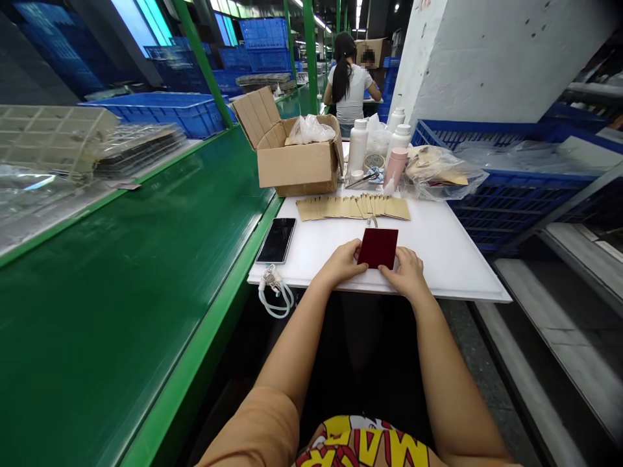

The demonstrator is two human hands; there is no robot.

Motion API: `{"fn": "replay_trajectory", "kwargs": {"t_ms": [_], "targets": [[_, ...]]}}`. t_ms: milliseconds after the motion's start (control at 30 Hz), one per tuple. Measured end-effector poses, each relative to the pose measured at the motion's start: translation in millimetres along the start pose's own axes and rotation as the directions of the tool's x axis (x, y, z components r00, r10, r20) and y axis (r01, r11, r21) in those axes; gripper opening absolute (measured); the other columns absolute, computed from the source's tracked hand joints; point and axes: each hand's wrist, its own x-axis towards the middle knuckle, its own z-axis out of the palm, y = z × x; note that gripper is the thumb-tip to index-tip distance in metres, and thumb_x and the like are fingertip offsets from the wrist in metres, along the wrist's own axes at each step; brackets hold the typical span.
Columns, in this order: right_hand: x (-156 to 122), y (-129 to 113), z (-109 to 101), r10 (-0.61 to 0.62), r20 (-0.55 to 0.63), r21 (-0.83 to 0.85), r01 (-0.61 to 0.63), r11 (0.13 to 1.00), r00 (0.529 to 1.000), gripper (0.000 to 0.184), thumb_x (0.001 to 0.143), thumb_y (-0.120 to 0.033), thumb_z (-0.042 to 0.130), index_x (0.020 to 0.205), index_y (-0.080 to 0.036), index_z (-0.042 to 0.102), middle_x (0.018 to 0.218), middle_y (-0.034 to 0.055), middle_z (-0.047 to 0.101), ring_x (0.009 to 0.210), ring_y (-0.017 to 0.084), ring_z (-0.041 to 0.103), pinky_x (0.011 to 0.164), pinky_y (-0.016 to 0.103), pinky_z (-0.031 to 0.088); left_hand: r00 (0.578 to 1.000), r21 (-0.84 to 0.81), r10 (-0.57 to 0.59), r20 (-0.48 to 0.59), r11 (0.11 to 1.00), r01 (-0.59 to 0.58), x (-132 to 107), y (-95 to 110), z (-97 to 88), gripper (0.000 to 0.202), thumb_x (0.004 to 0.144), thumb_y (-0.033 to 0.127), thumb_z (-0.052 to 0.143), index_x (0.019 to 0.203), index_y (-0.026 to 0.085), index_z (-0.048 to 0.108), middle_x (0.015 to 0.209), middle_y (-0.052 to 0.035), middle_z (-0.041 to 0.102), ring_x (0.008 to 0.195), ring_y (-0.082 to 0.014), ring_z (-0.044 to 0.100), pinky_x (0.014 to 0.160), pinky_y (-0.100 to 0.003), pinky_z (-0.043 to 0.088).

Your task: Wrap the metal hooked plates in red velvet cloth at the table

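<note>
My left hand (343, 263) and right hand (405, 272) lie open and flat on the white tabletop (452, 259), neither closed around anything. Between them, its lower corners touching my fingers, sits a flat dark red square case (378, 248), straight ahead at 12 o'clock. A small metal loop (373, 222) pokes out from behind its top edge, partly hidden, so I can't make out what it joins. Just beyond, at 12 o'clock, a row of overlapping kraft paper cards (353, 207) lies across the tabletop; I can read nothing on them. A black smartphone (276, 240) lies at 10 o'clock, and a pale coiled cable (275, 292) hangs over the tabletop's near edge at 9 o'clock. Farther off at 11 o'clock stands an open cardboard box (296, 162) holding a plastic bag (310, 130). At 12 o'clock, white plastic bottles (357, 146) stand near scissors (360, 179), and a pink bottle (395, 167) stands at 1 o'clock beside a clear bag of kraft paper (438, 172). The bottles show no readable labels. A co-worker (346, 84) sits beyond, back to me, with a pixelated patch hiding what's beside them. The letters on my printed shirt (363, 444) are cut off by the frame's lower edge
</note>
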Motion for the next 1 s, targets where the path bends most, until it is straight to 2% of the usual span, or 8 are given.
{"fn": "replay_trajectory", "kwargs": {"t_ms": [200,333,433,500,567,700,833,1000], "targets": [[-3.1,3.9,-4.0,-0.078,0.065,0.035,0.076,0.996,0.995,0.047,0.072,-0.023,0.048,0.119,-0.021,0.053,0.122,0.0093,0.057,0.118,0.028,0.047,0.1,0.047,0.034,0.994,-0.092,0.04,0.104,0.995,-0.03,-2.8,2.3,-9.7,0.037,0.069,0.013,0.058,0.106,0.017,0.058,0.097,-0.0036,0.063,0.086,-0.0171,0.056,0.08,-0.029,0.045],[-3.8,-2.1,-4.9,-0.053,0.021,0.054,0.052,0.997,0.998,0.051,0.066,-0.024,0.055,0.116,-0.019,0.054,0.122,0.0103,0.058,0.121,0.03,0.046,0.104,0.048,0.032,1.0,-0.017,-0.01,0.006,1.0,0.01,0.7,0.7,-2.6,0.034,0.078,0.026,0.061,0.111,0.018,0.059,0.101,-0.0045,0.066,0.085,-0.0187,0.058,0.079,-0.032,0.045],[-6.2,-12.9,-10.2,0.001,-0.046,0.223,0.01,0.975,0.999,0.04,0.067,-0.032,0.06,0.105,-0.019,0.06,0.112,0.0101,0.063,0.113,0.03,0.052,0.1,0.049,0.037,0.998,-0.04,-0.02,-0.059,0.999,0.018,-2.1,5.9,6.8,0.027,0.08,0.028,0.059,0.105,0.017,0.062,0.101,-0.0051,0.067,0.083,-0.0183,0.059,0.077,-0.031,0.047],[-13.2,-25.3,-17.3,0.028,-0.054,0.473,0.0,0.881,0.998,0.038,0.071,-0.038,0.062,0.104,-0.019,0.06,0.105,0.009,0.065,0.102,0.027,0.059,0.092,0.045,0.045,0.997,-0.21,-0.033,-0.072,0.978,0.017,-10.7,16.8,13.9,0.028,0.083,0.032,0.059,0.106,0.015,0.058,0.099,-0.0064,0.066,0.078,-0.0168,0.061,0.071,-0.029,0.049],[-25.5,-42.0,-25.2,0.069,-0.071,0.702,0.001,0.712,0.995,0.042,0.074,-0.041,0.064,0.109,-0.018,0.058,0.102,0.0079,0.066,0.092,0.023,0.062,0.083,0.039,0.051,0.996,-0.434,-0.064,-0.059,0.9,0.032,-24.3,33.5,21.5,0.034,0.087,0.039,0.054,0.11,0.015,0.051,0.095,-0.0069,0.065,0.066,-0.0141,0.063,0.058,-0.025,0.049],[-55.5,-77.7,-38.0,0.307,-0.173,0.861,-0.008,0.509,0.936,0.05,0.071,-0.041,0.072,0.113,-0.021,0.055,0.089,0.0036,0.066,0.066,0.016,0.06,0.058,0.029,0.053,0.991,-0.613,-0.101,-0.083,0.789,0.029,-53.9,71.6,33.6,0.038,0.09,0.048,0.049,0.112,0.018,0.043,0.079,-0.0016,0.061,0.044,-0.0087,0.056,0.04,-0.019,0.04],[-71.0,-96.3,-46.0,0.394,-0.183,0.887,-0.022,0.461,0.901,0.046,0.076,-0.041,0.068,0.117,-0.021,0.058,0.086,0.003,0.067,0.053,0.012,0.055,0.047,0.026,0.048,0.979,-0.685,-0.131,-0.153,0.729,-0.009,-69.5,93.7,38.2,0.041,0.087,0.05,0.054,0.111,0.018,0.043,0.07,0.0007,0.058,0.039,-0.0071,0.051,0.037,-0.018,0.039],[-72.6,-94.6,-50.7,0.425,-0.239,0.87,-0.003,0.494,0.873,0.039,0.085,-0.045,0.056,0.113,-0.02,0.066,0.099,0.0066,0.069,0.074,0.02,0.065,0.063,0.033,0.054,0.982,-0.682,-0.102,-0.161,0.73,-0.036,-77.3,96.9,38.1,0.041,0.089,0.051,0.051,0.113,0.019,0.042,0.064,0.0023,0.057,0.036,-0.0065,0.048,0.035,-0.017,0.037]]}}
